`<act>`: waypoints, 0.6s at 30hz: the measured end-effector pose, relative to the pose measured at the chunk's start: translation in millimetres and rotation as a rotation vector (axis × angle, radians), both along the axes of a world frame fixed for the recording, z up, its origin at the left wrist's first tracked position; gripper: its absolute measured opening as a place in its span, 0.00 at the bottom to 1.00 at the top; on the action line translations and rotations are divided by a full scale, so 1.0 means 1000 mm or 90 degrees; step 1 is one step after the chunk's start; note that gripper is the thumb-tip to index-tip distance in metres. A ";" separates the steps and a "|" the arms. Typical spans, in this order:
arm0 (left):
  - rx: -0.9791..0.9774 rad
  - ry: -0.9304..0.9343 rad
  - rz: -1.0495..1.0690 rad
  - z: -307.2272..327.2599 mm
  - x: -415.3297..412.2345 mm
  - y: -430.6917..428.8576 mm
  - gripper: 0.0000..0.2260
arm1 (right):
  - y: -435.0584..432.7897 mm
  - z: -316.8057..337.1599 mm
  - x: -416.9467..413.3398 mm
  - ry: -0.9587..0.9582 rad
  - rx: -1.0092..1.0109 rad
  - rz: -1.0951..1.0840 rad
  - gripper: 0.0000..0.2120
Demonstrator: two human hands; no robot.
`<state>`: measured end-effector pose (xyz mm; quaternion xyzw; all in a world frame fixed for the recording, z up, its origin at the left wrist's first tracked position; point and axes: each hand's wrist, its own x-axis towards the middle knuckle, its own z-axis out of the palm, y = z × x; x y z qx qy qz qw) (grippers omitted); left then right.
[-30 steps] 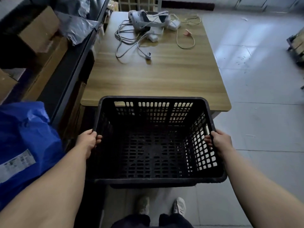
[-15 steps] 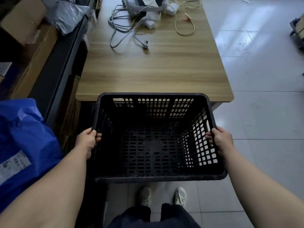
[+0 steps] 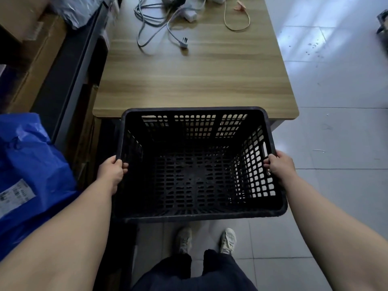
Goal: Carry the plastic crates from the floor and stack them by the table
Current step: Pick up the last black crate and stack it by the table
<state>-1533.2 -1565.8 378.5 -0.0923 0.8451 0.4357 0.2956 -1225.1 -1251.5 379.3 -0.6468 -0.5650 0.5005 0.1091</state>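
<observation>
Room: pale tiled floor (image 3: 327,127) on the right, a wood-grain table (image 3: 195,80) ahead, dark shelving with cardboard boxes (image 3: 31,38) along the left.
Crate: a black plastic crate (image 3: 199,164) with perforated walls and base, empty, held level over the floor at the table's near edge; its far rim overlaps that edge in the view, and whether they touch cannot be told.
Left hand: the left hand (image 3: 111,171) is closed around the crate's left rim, fingers curled over the top edge and the thumb on the inside.
Right hand: the right hand (image 3: 279,164) is closed around the right rim just below a handle slot, fingers wrapped over the edge.
Change: against the pictures from a second and half a second ago, the table's near edge sits lower in the view and less of its far end shows — the white headset seen earlier is now out of frame. The crate's far rim now covers the table edge, and both grips are unchanged.
Below: two pale sneakers (image 3: 205,240) and dark trousers on the tiles under the crate.
Table top: a grey power cable (image 3: 159,24) ending in a plug and a thin looped tan cord (image 3: 237,19).
Left side: a blue plastic bag (image 3: 31,164) with a white printed label (image 3: 14,196) — the print is too blurred to read.
</observation>
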 end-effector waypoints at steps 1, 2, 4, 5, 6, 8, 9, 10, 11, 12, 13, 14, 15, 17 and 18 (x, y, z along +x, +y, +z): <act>-0.015 0.006 -0.014 0.000 0.001 -0.001 0.17 | -0.003 0.004 0.000 -0.034 0.026 0.027 0.11; -0.033 0.014 -0.035 0.003 0.004 -0.001 0.17 | -0.007 0.007 0.001 -0.059 0.048 0.053 0.09; -0.086 0.054 -0.088 0.009 0.010 0.001 0.19 | -0.017 0.015 0.004 -0.091 0.077 0.102 0.09; -0.114 0.077 -0.116 0.012 0.014 0.003 0.21 | -0.022 0.016 0.006 -0.102 0.090 0.127 0.11; -0.140 0.098 -0.147 0.017 0.018 0.004 0.24 | -0.027 0.018 0.008 -0.106 0.107 0.152 0.14; -0.191 0.136 -0.230 0.026 0.027 0.002 0.31 | -0.038 0.017 0.014 -0.155 0.140 0.226 0.22; -0.220 0.162 -0.286 0.027 0.031 -0.002 0.34 | -0.045 0.018 0.018 -0.194 0.151 0.265 0.26; -0.259 0.194 -0.349 0.029 0.036 -0.007 0.36 | -0.051 0.017 0.022 -0.235 0.172 0.306 0.29; -0.294 0.225 -0.408 0.028 0.040 -0.012 0.37 | -0.059 0.019 0.026 -0.273 0.201 0.352 0.30; -0.321 0.259 -0.466 0.027 0.046 -0.018 0.38 | -0.066 0.020 0.031 -0.298 0.224 0.400 0.29; -0.336 0.290 -0.520 0.027 0.053 -0.023 0.38 | -0.075 0.022 0.035 -0.307 0.233 0.448 0.29; -0.344 0.314 -0.574 0.028 0.063 -0.026 0.37 | -0.082 0.023 0.039 -0.307 0.231 0.497 0.31; -0.342 0.319 -0.621 0.027 0.072 -0.030 0.36 | -0.090 0.027 0.043 -0.312 0.218 0.540 0.36; -0.307 0.250 -0.666 0.027 0.090 -0.040 0.33 | -0.101 0.026 0.051 -0.301 0.202 0.600 0.52; -0.280 0.189 -0.661 0.027 0.099 -0.046 0.32 | -0.107 0.026 0.055 -0.290 0.182 0.612 0.54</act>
